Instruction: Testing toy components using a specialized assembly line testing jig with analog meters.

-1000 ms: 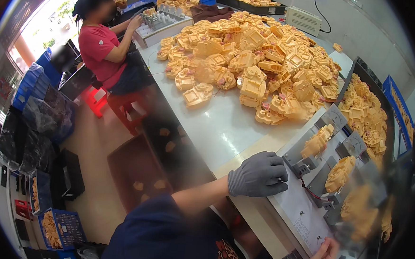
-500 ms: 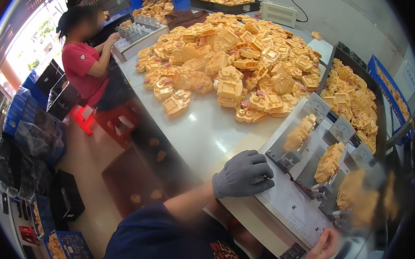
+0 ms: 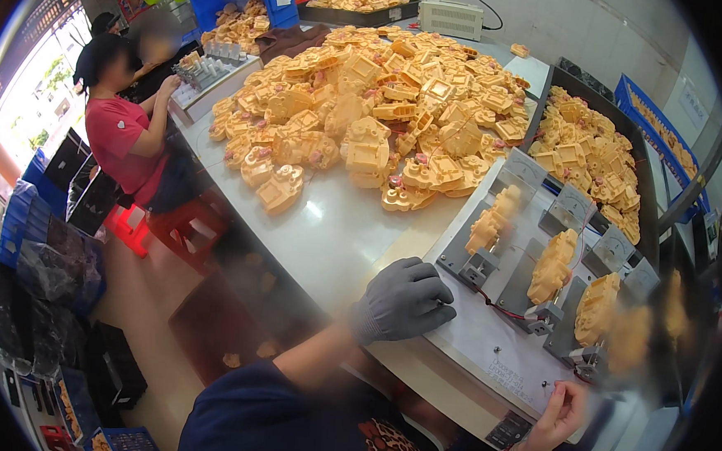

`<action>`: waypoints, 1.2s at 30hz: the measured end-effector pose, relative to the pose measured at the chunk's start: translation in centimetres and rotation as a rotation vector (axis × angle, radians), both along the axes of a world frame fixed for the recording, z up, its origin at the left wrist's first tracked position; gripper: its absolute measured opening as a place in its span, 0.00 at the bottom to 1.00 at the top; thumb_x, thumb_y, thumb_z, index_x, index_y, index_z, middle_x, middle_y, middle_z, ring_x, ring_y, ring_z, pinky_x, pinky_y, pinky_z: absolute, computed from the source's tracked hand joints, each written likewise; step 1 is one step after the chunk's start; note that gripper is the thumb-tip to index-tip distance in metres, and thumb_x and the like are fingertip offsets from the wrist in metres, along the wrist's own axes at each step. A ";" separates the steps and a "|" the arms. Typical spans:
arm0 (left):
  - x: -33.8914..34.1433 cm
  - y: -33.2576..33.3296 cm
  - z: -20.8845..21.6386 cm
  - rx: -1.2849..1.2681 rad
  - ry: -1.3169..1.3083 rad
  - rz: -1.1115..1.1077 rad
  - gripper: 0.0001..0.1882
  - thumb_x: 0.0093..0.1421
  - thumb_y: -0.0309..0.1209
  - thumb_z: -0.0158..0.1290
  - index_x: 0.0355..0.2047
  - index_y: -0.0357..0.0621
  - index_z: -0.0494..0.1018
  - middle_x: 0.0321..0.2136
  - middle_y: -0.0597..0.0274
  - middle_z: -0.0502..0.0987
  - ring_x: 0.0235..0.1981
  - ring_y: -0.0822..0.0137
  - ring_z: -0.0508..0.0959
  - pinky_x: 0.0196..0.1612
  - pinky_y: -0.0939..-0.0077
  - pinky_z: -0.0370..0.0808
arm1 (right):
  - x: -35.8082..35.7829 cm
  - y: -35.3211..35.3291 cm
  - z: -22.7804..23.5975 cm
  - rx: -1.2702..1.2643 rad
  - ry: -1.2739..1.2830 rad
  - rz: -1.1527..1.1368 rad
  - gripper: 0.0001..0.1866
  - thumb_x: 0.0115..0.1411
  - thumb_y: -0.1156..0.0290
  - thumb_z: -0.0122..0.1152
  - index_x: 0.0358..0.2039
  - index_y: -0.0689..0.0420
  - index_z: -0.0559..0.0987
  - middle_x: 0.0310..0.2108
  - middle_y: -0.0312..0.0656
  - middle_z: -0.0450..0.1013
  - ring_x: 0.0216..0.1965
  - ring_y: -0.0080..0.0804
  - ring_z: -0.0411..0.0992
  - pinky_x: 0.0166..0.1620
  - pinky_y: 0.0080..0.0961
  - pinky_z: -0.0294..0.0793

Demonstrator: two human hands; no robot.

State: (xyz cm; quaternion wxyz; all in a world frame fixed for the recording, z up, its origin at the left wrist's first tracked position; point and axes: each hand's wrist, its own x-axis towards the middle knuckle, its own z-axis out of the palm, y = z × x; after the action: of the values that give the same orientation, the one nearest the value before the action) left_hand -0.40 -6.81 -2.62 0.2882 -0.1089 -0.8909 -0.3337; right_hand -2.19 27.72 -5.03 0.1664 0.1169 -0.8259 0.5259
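My left hand [image 3: 406, 301], in a grey knitted glove, rests on the near left edge of a white test board [image 3: 461, 347], its fingers loosely curled and nothing showing in them. My right hand [image 3: 563, 410] is bare, thumb and forefinger drawn together close beside a small metal toggle switch [image 3: 545, 384] at the board's near edge. Whether they touch the switch I cannot tell. Across the board, yellow plastic housings stand in metal clamps: a left one [image 3: 492, 220], a middle one [image 3: 552, 267] and a right one [image 3: 596, 309]. Behind them are needle meters [image 3: 566, 208].
A big heap of yellow housings [image 3: 368, 102] covers the table's far side. More fill a black tray [image 3: 590, 153] at right, with a blue crate [image 3: 660, 132] beyond. A co-worker in a red shirt [image 3: 122, 145] sits at far left. Black crates [image 3: 113, 359] stand on the floor.
The whole view has shifted, so table and heap sit further left. Both hands keep nearly the same places on the board; the clamped housings stay put.
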 end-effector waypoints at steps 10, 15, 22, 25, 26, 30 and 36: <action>0.0 0.1 0.1 -0.015 -0.018 0.010 0.08 0.47 0.32 0.65 0.25 0.50 0.76 0.24 0.63 0.73 0.27 0.59 0.74 0.31 0.67 0.72 | 0.0 -0.3 0.0 -0.006 0.049 0.010 0.03 0.65 0.78 0.51 0.35 0.64 0.72 0.32 0.34 0.67 0.29 0.15 0.60 0.33 0.12 0.58; 0.0 0.0 0.1 -0.022 -0.019 0.008 0.08 0.47 0.32 0.65 0.25 0.50 0.76 0.24 0.64 0.73 0.27 0.59 0.74 0.31 0.67 0.72 | 0.1 -0.3 0.2 -0.007 0.038 0.009 0.03 0.65 0.78 0.51 0.35 0.64 0.72 0.31 0.34 0.67 0.29 0.16 0.60 0.33 0.12 0.58; 0.0 0.1 0.0 -0.031 -0.022 0.018 0.07 0.48 0.32 0.64 0.25 0.51 0.76 0.24 0.64 0.74 0.27 0.59 0.74 0.31 0.66 0.72 | 0.1 -0.4 0.2 0.004 0.055 0.013 0.03 0.65 0.78 0.51 0.35 0.64 0.72 0.32 0.34 0.67 0.29 0.16 0.60 0.33 0.11 0.59; 0.0 0.0 0.0 -0.028 -0.019 0.016 0.07 0.48 0.32 0.64 0.25 0.51 0.76 0.24 0.64 0.74 0.27 0.59 0.74 0.31 0.66 0.72 | 0.1 -0.3 0.2 0.003 0.043 0.012 0.03 0.65 0.78 0.51 0.35 0.64 0.72 0.32 0.34 0.67 0.30 0.16 0.60 0.33 0.11 0.59; 0.0 0.0 0.0 -0.024 -0.018 0.011 0.07 0.48 0.33 0.64 0.25 0.50 0.76 0.24 0.63 0.74 0.27 0.59 0.74 0.31 0.66 0.72 | 0.2 -0.2 0.2 -0.004 0.021 0.010 0.03 0.65 0.78 0.51 0.35 0.64 0.72 0.32 0.34 0.67 0.30 0.16 0.60 0.34 0.12 0.60; 0.0 0.0 -0.1 -0.024 -0.020 0.013 0.07 0.48 0.33 0.64 0.25 0.50 0.76 0.24 0.63 0.74 0.27 0.59 0.74 0.31 0.66 0.72 | 0.2 -0.5 0.7 -0.006 0.034 0.019 0.03 0.65 0.78 0.51 0.35 0.64 0.72 0.32 0.34 0.67 0.30 0.16 0.60 0.34 0.12 0.60; 0.0 0.0 -0.1 -0.018 -0.016 0.010 0.07 0.48 0.32 0.64 0.25 0.50 0.76 0.24 0.63 0.74 0.27 0.59 0.74 0.31 0.66 0.72 | 0.4 -0.8 1.2 0.020 0.044 0.079 0.03 0.65 0.77 0.51 0.35 0.64 0.72 0.32 0.34 0.67 0.30 0.16 0.60 0.34 0.12 0.60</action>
State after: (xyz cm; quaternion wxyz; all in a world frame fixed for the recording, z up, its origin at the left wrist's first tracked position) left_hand -0.40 -6.80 -2.70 0.2819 -0.1042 -0.8966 -0.3252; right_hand -1.82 26.90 -3.86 0.1622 0.1626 -0.8219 0.5212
